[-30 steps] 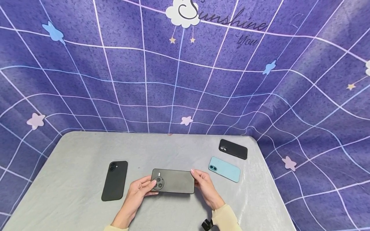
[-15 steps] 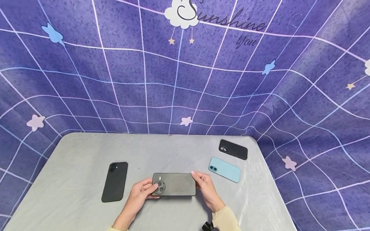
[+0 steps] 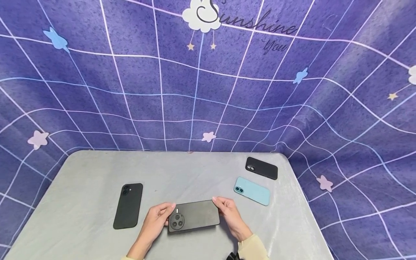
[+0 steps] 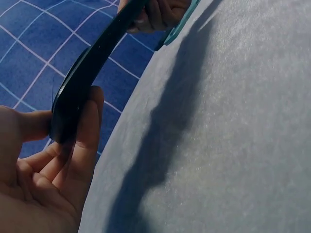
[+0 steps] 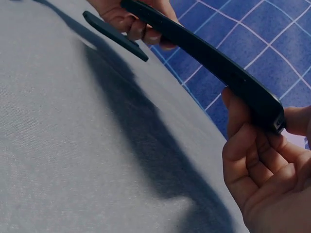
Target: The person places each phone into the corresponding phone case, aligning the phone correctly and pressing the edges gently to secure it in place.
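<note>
Running crosswise, held phone (image 3: 197, 216), camera end (image 3: 177, 221) left

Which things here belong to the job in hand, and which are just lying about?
In use:
dark grey phone, held up
left hand, gripping camera end
right hand, gripping other end

Apparently lying about:
black phone, at left
light blue phone, at right
black phone or case, far right

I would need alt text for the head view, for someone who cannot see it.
Left hand and right hand hold a dark grey phone by its ends above a grey table. A black phone lies to the left; a light blue phone and a black phone or case lie to the right, with a purple backdrop behind.
</note>
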Tool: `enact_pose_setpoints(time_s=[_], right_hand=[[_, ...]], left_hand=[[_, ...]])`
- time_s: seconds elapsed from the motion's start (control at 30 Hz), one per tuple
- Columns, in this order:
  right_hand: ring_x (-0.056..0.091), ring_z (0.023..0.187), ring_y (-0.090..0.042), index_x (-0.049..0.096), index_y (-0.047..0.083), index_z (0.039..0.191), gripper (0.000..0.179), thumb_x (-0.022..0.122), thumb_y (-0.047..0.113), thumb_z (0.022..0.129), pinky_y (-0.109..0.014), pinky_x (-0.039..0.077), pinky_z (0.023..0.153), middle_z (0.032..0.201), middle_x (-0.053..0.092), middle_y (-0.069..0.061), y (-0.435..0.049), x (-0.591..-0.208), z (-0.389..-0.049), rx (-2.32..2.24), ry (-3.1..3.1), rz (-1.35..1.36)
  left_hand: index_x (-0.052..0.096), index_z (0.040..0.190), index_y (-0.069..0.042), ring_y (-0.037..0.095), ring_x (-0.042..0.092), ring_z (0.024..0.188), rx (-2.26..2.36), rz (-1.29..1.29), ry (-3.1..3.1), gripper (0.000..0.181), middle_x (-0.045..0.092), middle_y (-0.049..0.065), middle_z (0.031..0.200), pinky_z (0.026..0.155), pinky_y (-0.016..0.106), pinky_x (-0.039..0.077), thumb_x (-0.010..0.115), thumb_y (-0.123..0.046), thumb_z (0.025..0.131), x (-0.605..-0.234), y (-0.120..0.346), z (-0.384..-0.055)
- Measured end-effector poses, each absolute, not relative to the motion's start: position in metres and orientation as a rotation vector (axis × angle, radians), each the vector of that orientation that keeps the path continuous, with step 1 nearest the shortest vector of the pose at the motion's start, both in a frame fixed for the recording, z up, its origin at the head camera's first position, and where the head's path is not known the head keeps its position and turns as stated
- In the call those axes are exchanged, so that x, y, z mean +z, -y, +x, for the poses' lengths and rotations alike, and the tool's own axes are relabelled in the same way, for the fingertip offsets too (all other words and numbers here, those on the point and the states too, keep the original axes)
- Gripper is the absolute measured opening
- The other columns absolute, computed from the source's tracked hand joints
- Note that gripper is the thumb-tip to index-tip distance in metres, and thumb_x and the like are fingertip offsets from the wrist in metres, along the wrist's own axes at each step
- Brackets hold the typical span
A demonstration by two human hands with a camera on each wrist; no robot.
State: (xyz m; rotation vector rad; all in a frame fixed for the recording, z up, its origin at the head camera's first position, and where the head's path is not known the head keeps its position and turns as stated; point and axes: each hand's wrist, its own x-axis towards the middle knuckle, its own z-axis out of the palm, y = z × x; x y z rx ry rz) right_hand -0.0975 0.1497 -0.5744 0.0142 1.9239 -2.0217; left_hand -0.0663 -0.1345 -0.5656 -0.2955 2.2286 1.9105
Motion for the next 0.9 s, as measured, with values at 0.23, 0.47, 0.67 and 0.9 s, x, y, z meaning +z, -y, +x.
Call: enact_pose_setpoints(time_s=[0.23, 0.47, 0.67, 0.9], right_hand=[[0.071, 0.077, -0.009, 0.074, 0.009, 0.091, 0.035, 0.059, 0.033, 0.112, -0.024, 0.055, 0.074, 0.085, 0.076, 0.005, -0.1479, -0.5740, -0.0957, -2.008, -1.895, 0.001], [0.072, 0.079, -0.010, 0.074, -0.003, 0.100, 0.039, 0.059, 0.031, 0.112, -0.024, 0.056, 0.076, 0.089, 0.077, 0.003, -0.1491, -0.5700, -0.0960, -2.001, -1.885, 0.006], [0.070, 0.077, -0.009, 0.074, 0.006, 0.089, 0.032, 0.063, 0.028, 0.110, -0.023, 0.056, 0.074, 0.087, 0.076, 0.003, -0.1498, -0.5708, -0.0953, -2.014, -1.888, -0.011], [0.068, 0.076, -0.008, 0.071, 0.013, 0.085, 0.031, 0.062, 0.028, 0.111, -0.023, 0.055, 0.073, 0.086, 0.074, 0.004, -0.1507, -0.5743, -0.0942, -2.036, -1.862, -0.012]], left_hand=[[0.075, 0.124, 0.005, 0.014, 0.067, 0.062, 1.901, -0.324, -2.262, 0.040, 0.080, 0.007, 0.087, 0.066, 0.022, 0.055, 0.073, -0.030, 0.104, -0.5642, 0.1338, -0.0636], [0.080, 0.115, 0.000, 0.012, 0.059, 0.056, 1.891, -0.308, -2.326, 0.031, 0.076, 0.004, 0.076, 0.060, 0.023, 0.050, 0.075, -0.027, 0.102, -0.5638, 0.1314, -0.0670], [0.080, 0.113, 0.001, 0.013, 0.063, 0.056, 1.909, -0.305, -2.330, 0.031, 0.079, 0.005, 0.080, 0.055, 0.023, 0.053, 0.078, -0.027, 0.100, -0.5648, 0.1313, -0.0655], [0.080, 0.116, 0.000, 0.013, 0.061, 0.056, 1.925, -0.303, -2.290, 0.032, 0.077, 0.005, 0.078, 0.058, 0.023, 0.053, 0.076, -0.029, 0.102, -0.5660, 0.1311, -0.0669]])
